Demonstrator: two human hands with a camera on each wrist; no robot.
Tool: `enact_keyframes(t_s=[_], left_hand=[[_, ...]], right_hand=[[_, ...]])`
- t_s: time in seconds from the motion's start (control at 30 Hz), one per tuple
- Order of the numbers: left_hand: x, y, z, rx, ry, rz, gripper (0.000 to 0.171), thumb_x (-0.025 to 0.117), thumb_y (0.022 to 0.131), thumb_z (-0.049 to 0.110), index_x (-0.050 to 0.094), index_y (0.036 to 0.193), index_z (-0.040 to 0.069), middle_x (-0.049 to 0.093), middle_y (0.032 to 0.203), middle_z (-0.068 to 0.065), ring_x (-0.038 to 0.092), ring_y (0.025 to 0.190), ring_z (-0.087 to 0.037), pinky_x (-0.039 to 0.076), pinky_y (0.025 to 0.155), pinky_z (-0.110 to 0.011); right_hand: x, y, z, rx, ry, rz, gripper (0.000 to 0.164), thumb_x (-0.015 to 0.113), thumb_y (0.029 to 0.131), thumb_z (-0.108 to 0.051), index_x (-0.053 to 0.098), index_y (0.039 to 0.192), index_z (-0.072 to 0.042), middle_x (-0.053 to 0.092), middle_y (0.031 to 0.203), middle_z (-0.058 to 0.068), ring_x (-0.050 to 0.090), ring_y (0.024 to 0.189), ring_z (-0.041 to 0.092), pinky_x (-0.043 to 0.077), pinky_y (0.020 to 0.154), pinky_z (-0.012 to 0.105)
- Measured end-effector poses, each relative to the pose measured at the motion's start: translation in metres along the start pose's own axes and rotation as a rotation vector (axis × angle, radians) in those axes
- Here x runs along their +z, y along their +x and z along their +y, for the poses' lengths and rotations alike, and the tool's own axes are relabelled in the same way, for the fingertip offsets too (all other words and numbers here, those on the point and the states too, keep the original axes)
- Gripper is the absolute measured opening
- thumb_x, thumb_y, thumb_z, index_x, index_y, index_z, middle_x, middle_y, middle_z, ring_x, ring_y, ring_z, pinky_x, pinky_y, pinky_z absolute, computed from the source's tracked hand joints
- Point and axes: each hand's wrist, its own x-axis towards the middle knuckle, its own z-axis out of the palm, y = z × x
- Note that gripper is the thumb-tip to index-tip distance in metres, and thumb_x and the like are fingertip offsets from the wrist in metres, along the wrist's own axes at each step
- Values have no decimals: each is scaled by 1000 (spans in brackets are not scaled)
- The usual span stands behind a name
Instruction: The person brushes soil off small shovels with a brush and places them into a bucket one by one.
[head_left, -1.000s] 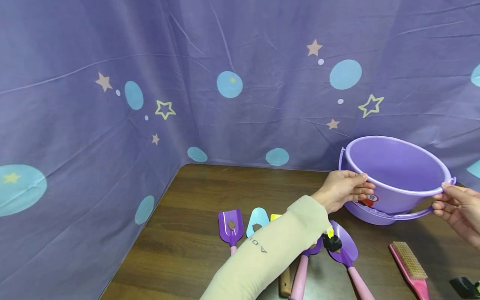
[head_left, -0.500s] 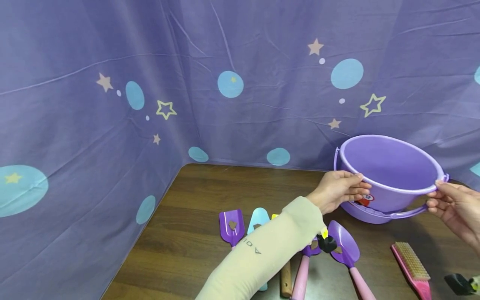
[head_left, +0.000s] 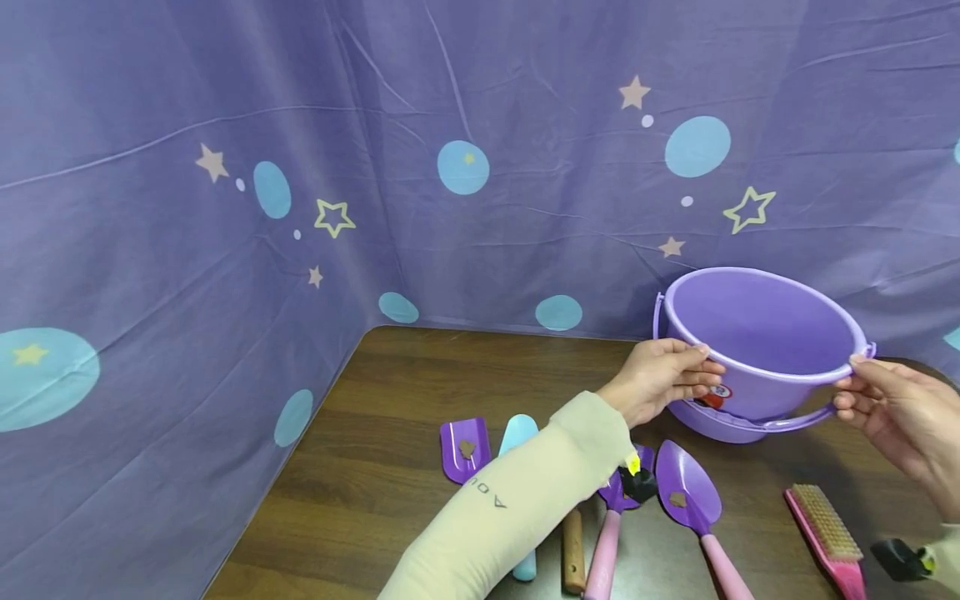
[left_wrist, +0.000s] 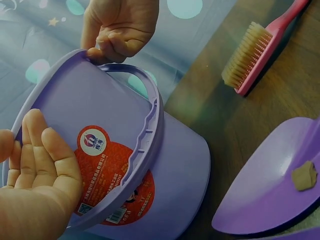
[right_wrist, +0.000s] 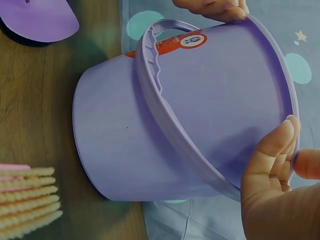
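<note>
A light purple bucket (head_left: 780, 396) stands upright at the back right of the table, its handle hanging down across the front. My left hand (head_left: 663, 379) pinches the near left part of the rim, with the thumb on top and the fingers underneath. On the right side of the rim, near the handle's hinge, my right hand (head_left: 903, 408) has the same pinching hold. The left wrist view shows a red label (left_wrist: 102, 162) on the bucket's wall, partly covered by the handle and my left fingers. Whether the base touches the table is hard to tell.
A pink brush (head_left: 825, 533) lies in front of the bucket. Left of it are a purple pointed shovel (head_left: 688, 483), a pink-handled purple tool (head_left: 602, 554), a wooden handle (head_left: 573, 550), a light blue scoop (head_left: 517, 431) and a purple square shovel (head_left: 465, 450). A patterned curtain (head_left: 510, 242) hangs behind.
The bucket has shifted left and slightly back along the table, with both hands keeping hold of its rim. The shovels and the brush lie where they were.
</note>
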Motion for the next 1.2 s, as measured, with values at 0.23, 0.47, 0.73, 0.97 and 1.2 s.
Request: enact_keyframes(t_s=[0.23, 0.47, 0.73, 0.97, 1.2], left_hand=[[-7, -5, 4, 8, -8, 7, 13, 60, 93, 11, 63, 82, 7, 71, 88, -17, 64, 67, -15, 52, 60, -24], [-16, -9, 6, 19, -17, 12, 12, 60, 93, 11, 63, 83, 6, 71, 86, -15, 65, 67, -16, 53, 60, -24], [-24, -15, 9, 37, -9, 39, 11, 60, 93, 10, 62, 83, 6, 70, 86, -15, 65, 68, -16, 54, 66, -28], [-32, -20, 13, 45, -7, 53, 10, 59, 93, 10, 62, 85, 4, 69, 83, -12, 65, 70, -17, 55, 70, -30], [-40, -26, 15, 51, -25, 50, 9, 59, 93, 9, 62, 86, 4, 68, 82, -11, 65, 70, -17, 55, 72, -31]], right_hand=[[8, 4, 4, -8, -7, 40, 36, 31, 102, -2, 64, 89, 3, 69, 78, 17, 67, 63, 26, 55, 59, 33], [17, 10, 8, 7, -10, 42, 34, 33, 102, -2, 65, 91, 4, 68, 78, 16, 67, 64, 25, 55, 60, 32], [27, 16, 12, 33, -27, 60, 29, 36, 102, -3, 63, 90, 2, 68, 79, 15, 65, 64, 24, 54, 61, 32], [36, 22, 17, 44, -29, 79, 27, 38, 101, -3, 63, 90, 1, 67, 78, 14, 65, 63, 24, 54, 60, 32], [40, 29, 24, 46, -25, 55, 27, 38, 101, -3, 63, 90, 1, 67, 77, 13, 64, 63, 23, 54, 59, 32]])
